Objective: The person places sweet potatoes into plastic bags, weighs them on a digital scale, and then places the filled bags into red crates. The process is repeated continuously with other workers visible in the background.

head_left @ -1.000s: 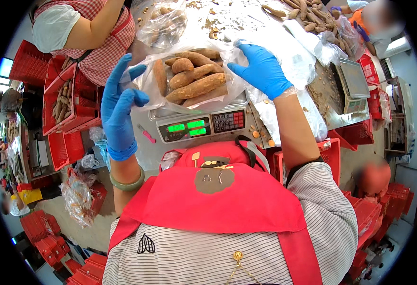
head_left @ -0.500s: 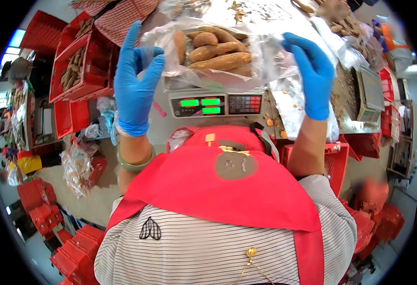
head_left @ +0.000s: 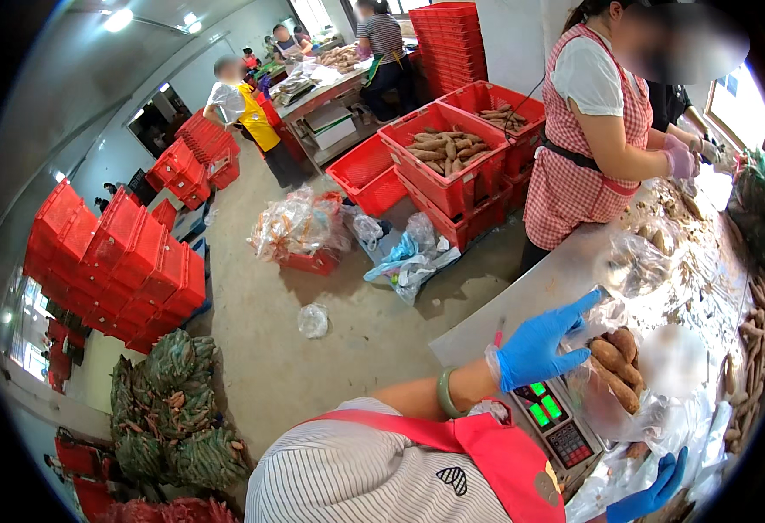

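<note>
Several brown sweet potatoes (head_left: pixel 616 370) lie in a clear plastic bag (head_left: pixel 593 410) on a digital scale (head_left: pixel 557 427) with green lit displays. My left hand (head_left: pixel 539 347), in a blue glove, is beside the bag's left edge. Its fingers are stretched out and the thumb stands apart; I cannot tell whether it touches the plastic. On the other side of the bag, low in the picture, my right hand (head_left: pixel 654 492) is also gloved in blue. Its fingers are spread over crumpled clear plastic, with nothing seen in them.
A co-worker in a checked apron (head_left: pixel 584 187) stands at the table (head_left: pixel 487 327). Red crates (head_left: pixel 439 179) of sweet potatoes stand beyond. Bagged plastic (head_left: pixel 299 228) lies on the floor. Crate stacks (head_left: pixel 121 261) and filled green net sacks (head_left: pixel 169 392) are at left.
The view has swung far to the left, bringing in the room and the co-worker. The bag remains on the scale between my open hands.
</note>
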The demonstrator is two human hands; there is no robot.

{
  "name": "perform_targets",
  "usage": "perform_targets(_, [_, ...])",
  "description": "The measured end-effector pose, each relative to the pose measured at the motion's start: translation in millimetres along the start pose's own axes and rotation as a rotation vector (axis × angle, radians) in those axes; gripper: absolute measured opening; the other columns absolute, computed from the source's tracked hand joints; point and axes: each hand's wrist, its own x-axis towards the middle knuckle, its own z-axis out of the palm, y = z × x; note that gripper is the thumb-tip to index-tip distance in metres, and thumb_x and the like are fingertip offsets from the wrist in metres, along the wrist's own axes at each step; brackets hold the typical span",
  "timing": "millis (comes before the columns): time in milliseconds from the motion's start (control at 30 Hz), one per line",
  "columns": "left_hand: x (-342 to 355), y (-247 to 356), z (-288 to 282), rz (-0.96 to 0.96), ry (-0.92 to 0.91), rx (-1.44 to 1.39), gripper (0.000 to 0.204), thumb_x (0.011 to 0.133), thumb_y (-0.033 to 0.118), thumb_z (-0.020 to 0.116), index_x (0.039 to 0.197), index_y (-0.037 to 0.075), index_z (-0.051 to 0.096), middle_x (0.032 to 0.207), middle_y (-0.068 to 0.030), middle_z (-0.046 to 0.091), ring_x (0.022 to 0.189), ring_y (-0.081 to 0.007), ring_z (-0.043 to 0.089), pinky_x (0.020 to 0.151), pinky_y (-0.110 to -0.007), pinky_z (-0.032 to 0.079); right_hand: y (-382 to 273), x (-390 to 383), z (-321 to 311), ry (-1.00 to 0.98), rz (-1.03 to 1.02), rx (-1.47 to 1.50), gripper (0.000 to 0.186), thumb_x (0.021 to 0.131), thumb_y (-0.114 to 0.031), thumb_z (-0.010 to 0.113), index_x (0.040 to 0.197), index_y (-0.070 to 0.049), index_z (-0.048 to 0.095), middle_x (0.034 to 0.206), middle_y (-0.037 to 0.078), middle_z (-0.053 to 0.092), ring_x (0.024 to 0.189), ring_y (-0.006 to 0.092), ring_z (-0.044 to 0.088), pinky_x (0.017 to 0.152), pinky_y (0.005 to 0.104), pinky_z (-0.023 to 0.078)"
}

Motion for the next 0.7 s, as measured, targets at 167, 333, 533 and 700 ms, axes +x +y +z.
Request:
perform_targets(167, [-1,-9,-5,-0.039,-0.022,0.0,0.069,0.079,0.015,0.06,0.14,0.008,0.027,0.1,-0.009,0.056,0.089,-0.0182,0.054,0.083,-0.031,0.043,-6,5,10,-0.021,-0.038,0.022,0.026,0.086,-0.008,0.048,0.103,0.007,0.062,0.084,0.015,0.061,0.072,0.0222,0.055,0.069,0.0325,0.048])
perform_targets(333, [-2,-14,-9,-0.019,-0.022,0.004,0.066,0.081,0.014,0.059,0.139,0.007,0.029,0.101,-0.0089,0.056,0.09,-0.018,0.054,0.083,-0.03,0.043,-12,3,15,-0.029,-0.081,-0.052,0.025,0.087,-0.007,0.048,0.103,0.006,0.063,0.084,0.015,0.062,0.071,0.0213,0.057,0.067,0.032,0.049])
perform_targets(533, [-3,-27,-14,-0.025,-0.057,0.023,0.063,0.081,0.013,0.06,0.138,0.007,0.032,0.103,-0.0093,0.055,0.091,-0.0198,0.054,0.084,-0.03,0.043,-17,-2,18,-0.027,-0.102,-0.107,0.024,0.085,-0.007,0.05,0.101,0.005,0.064,0.08,0.014,0.062,0.068,0.0214,0.056,0.066,0.0316,0.049])
perform_targets(700, [-5,-31,-27,-0.027,-0.117,-0.063,0.062,0.082,0.014,0.06,0.137,0.008,0.033,0.104,-0.0109,0.054,0.093,-0.0214,0.054,0.085,-0.031,0.043,-10,-10,23,-0.001,-0.08,-0.069,0.023,0.085,-0.006,0.051,0.099,0.006,0.065,0.078,0.014,0.062,0.066,0.0215,0.056,0.065,0.0317,0.049])
